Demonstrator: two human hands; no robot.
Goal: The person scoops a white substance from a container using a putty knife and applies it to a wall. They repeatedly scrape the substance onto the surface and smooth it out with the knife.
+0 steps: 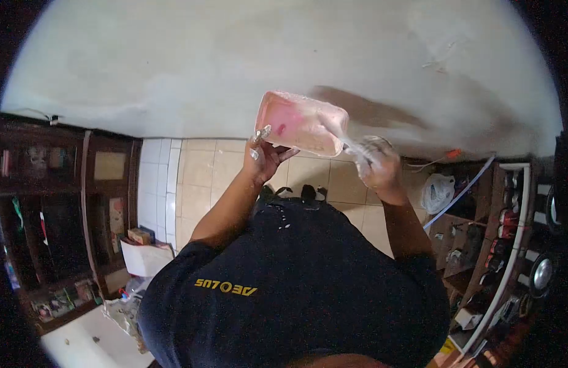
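A pink rectangular tub (290, 126), smeared with white paste, is tilted in front of the wall. My left hand (266, 158) is closed on its near left edge, with white paste on the fingers. My right hand (379, 164), also coated in white, grips a whitish tool (351, 142). The tool reaches over the tub's right side and its far end is blurred, so its exact shape cannot be made out.
A pale plastered wall (204, 67) stretches across the front. Dark wooden cabinets (87, 202) stand at the left. Shelves (471, 245) with shoes and a white plastic bag (438, 194) are at the right. Tiled floor (201, 175) lies below.
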